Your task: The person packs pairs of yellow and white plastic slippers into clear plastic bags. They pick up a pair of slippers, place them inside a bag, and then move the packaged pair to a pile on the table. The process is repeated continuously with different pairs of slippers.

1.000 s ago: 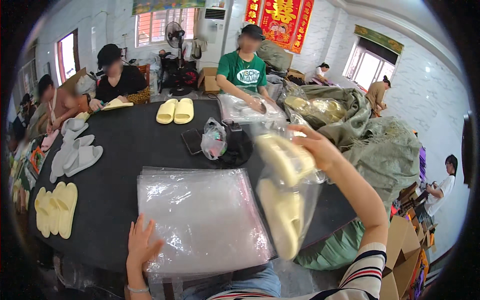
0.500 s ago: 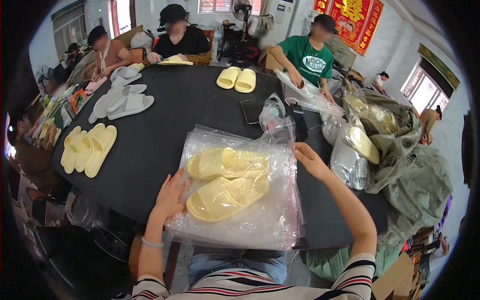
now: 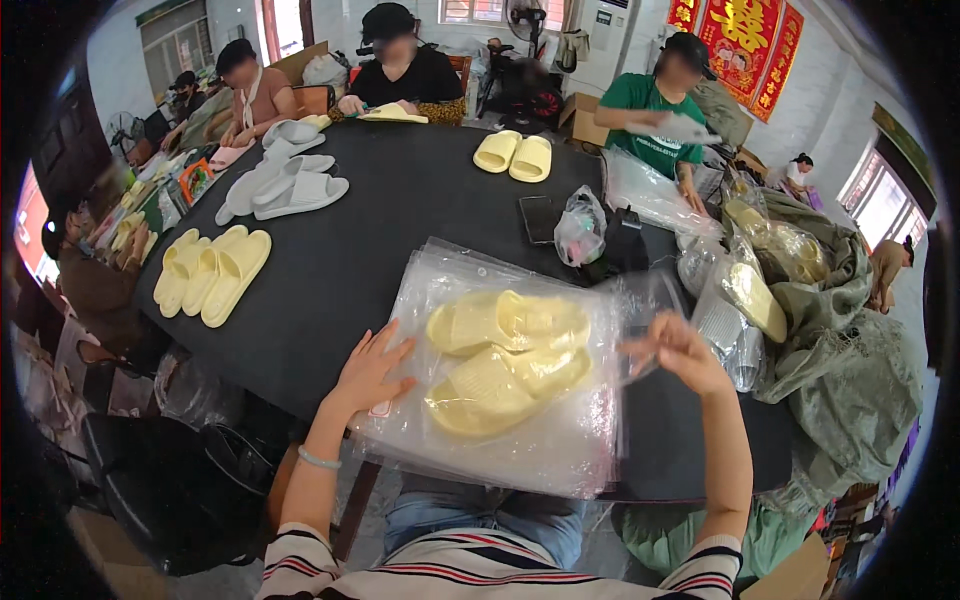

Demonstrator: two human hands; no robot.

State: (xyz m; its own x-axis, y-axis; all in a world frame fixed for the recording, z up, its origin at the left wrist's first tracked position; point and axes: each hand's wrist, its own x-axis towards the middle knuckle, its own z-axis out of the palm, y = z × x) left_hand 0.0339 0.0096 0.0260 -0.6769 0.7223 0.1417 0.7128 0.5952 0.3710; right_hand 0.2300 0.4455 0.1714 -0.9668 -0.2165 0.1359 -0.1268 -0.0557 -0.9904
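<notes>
Two yellow slippers (image 3: 505,375) in clear plastic are laid on the stack (image 3: 575,465) of clear bags, near its middle, with their toes pointed toward its left edge. The stack itself is set on the dark table (image 3: 380,220), at the edge nearest the wearer. At the stack's left edge the left hand (image 3: 372,372) is laid palm down, its fingers spread apart and nothing gripped. Just beyond the stack's right edge the right hand (image 3: 680,352) is raised, its fingers bent and blurred; a loose plastic flap (image 3: 650,300) is seen beside them, but whether it is pinched cannot be told. To the left of the stack, well apart, a row of yellow slippers (image 3: 212,272) is set down, and farther beyond it grey slippers (image 3: 285,180) are grouped. Beyond the stack, near the far edge, another yellow pair (image 3: 512,155) is placed side by side; nearer the stack, a small knotted bag (image 3: 580,228) is left beside a flat black object (image 3: 537,220). To the right of the stack, bagged slippers (image 3: 755,295) are heaped against a green sack (image 3: 840,350). Beyond the stack to the right, plastic is handled by a co-worker in green (image 3: 655,110).
</notes>
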